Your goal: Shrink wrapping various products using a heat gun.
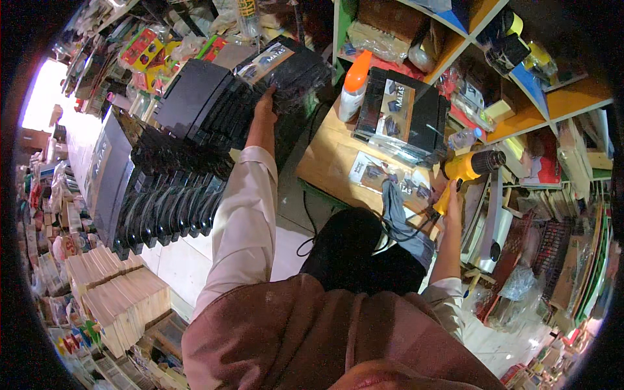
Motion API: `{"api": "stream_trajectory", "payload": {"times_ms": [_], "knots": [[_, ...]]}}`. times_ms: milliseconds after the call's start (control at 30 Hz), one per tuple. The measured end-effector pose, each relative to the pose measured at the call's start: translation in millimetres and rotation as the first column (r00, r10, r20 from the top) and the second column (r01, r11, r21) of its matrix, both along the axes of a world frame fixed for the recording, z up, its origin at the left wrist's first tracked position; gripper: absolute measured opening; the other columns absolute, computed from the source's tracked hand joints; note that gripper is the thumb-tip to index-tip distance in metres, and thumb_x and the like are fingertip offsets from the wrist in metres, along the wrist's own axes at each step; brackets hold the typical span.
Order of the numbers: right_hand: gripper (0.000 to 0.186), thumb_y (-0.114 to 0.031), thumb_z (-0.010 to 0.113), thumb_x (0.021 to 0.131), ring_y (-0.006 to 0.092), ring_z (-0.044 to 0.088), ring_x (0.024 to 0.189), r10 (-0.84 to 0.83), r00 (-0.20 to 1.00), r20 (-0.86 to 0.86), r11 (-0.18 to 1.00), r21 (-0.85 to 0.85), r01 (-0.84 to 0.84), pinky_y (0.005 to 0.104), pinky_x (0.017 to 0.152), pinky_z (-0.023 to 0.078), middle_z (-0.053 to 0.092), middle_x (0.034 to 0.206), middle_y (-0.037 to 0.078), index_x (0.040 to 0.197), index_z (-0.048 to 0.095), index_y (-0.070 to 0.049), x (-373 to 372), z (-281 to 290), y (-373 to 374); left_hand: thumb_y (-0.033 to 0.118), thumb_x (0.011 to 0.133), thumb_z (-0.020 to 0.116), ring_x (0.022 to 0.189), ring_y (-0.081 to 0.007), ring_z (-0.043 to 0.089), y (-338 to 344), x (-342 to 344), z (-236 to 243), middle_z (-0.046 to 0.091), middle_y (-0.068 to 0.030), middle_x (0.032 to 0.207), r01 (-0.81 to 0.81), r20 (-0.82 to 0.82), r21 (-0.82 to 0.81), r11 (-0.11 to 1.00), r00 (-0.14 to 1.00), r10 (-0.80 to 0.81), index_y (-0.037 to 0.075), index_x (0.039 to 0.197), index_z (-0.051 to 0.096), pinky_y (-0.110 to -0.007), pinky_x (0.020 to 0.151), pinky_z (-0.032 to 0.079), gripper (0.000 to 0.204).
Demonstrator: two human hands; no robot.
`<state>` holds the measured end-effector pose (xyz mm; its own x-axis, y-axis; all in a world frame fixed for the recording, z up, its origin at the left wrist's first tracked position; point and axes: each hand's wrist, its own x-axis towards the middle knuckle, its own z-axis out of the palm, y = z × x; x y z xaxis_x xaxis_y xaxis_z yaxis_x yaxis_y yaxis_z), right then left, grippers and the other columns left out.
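Observation:
My left hand [264,107] reaches forward and grips the near edge of a black plastic case [296,75] with a paper label band; its fingers are partly hidden. In my right hand [451,207] is a yellow heat gun [460,167], held by the handle with its dark nozzle pointing right. Between my hands, a stack of black cases [426,117] in clear film, with a label band, rests on a wooden tabletop [322,159]. A bottle with an orange cap [355,81] stands beside that stack. Printed label sheets [367,170] lie in front of it.
More black cases [192,97] are piled at the left, with a further row [117,188] nearer me. Bundled wooden pieces [123,292] sit lower left. Compartment shelving [478,29] borders the table. A grey cloth [392,201] and dark cord hang by my legs.

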<state>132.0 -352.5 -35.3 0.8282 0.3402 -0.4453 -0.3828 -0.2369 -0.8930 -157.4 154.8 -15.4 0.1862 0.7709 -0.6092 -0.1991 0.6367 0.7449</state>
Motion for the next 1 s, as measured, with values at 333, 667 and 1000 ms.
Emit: {"api": "stream_trajectory", "payload": {"times_ms": [333, 667, 1000], "knots": [[0.065, -0.03, 0.069, 0.071, 0.0278, 0.043, 0.106, 0.085, 0.733, 0.675, 0.968, -0.232, 0.101, 0.0334, 0.091, 0.034, 0.046, 0.114, 0.017, 0.118, 0.041, 0.005, -92, 93, 18, 0.02, 0.069, 0.072, 0.102, -0.0321, 0.05, 7, 9, 17, 0.051, -0.0159, 0.112, -0.276, 0.116, 0.067, 0.959, 0.957, 0.267, -0.004, 0.113, 0.046, -0.048, 0.08, 0.043, 0.057], [0.044, -0.022, 0.069, 0.07, 0.0312, 0.045, 0.099, 0.285, 0.362, 0.888, 0.956, -0.292, -0.037, 0.0378, 0.087, 0.034, 0.052, 0.105, 0.014, 0.104, 0.051, -0.002, -141, 142, 68, 0.009, 0.068, 0.069, 0.082, -0.0262, 0.056, -53, 21, 60, 0.052, -0.0146, 0.105, -0.473, 0.144, 0.25, 0.845, 0.881, 0.45, -0.005, 0.116, 0.04, -0.038, 0.067, 0.048, 0.057], [0.043, -0.021, 0.071, 0.068, 0.0293, 0.046, 0.099, 0.247, 0.386, 0.889, 0.966, -0.255, -0.031, 0.0369, 0.087, 0.035, 0.052, 0.104, 0.015, 0.102, 0.054, -0.002, -166, 162, 35, 0.013, 0.07, 0.068, 0.07, -0.0159, 0.051, -90, -13, 72, 0.057, -0.0085, 0.087, -0.322, 0.038, 0.617, 0.718, 0.923, 0.382, -0.002, 0.099, 0.052, -0.031, 0.062, 0.041, 0.037]]}}
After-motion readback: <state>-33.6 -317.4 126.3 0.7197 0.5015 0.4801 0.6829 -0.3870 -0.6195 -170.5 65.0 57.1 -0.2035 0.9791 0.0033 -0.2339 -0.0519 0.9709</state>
